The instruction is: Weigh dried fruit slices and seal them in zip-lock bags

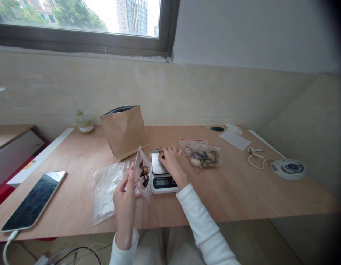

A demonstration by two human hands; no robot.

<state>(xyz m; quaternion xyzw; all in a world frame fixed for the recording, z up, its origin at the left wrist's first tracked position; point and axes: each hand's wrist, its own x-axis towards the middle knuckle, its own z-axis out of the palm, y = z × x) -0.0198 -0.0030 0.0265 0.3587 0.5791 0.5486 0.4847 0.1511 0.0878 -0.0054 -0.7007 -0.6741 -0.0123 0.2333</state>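
**Bagging from the scale: one bag filled, a second under way**

We hold a small clear bag [143,173] up in our left hand [125,200], fingers closed on its near edge, mouth gaping toward the scale [162,173]; a few dark pieces already sit in its bottom, so we judge this bag as begun but far from full (how many pieces it should take, we cannot tell).

Our right hand [172,160] rests on the far end of the scale's plate, fingers curled down over a brown piece [161,154]; whether it is truly pinched or only touched we cannot tell, since the fingers hide most of it; the rest of the plate looks bare, and the display is too small to read.

Just right of the scale lies a filled bag [202,154] with a red strip at its mouth, flat on the table [242,191]; that one looks done; left of the scale lies a loose heap of clear bags [105,189], seemingly unfilled, so we judge more bagging remains.

Behind the scale stands a paper sack [125,132], open at the top; a phone [35,200] lies well to the left, a screwdriver [216,128] at the far edge.
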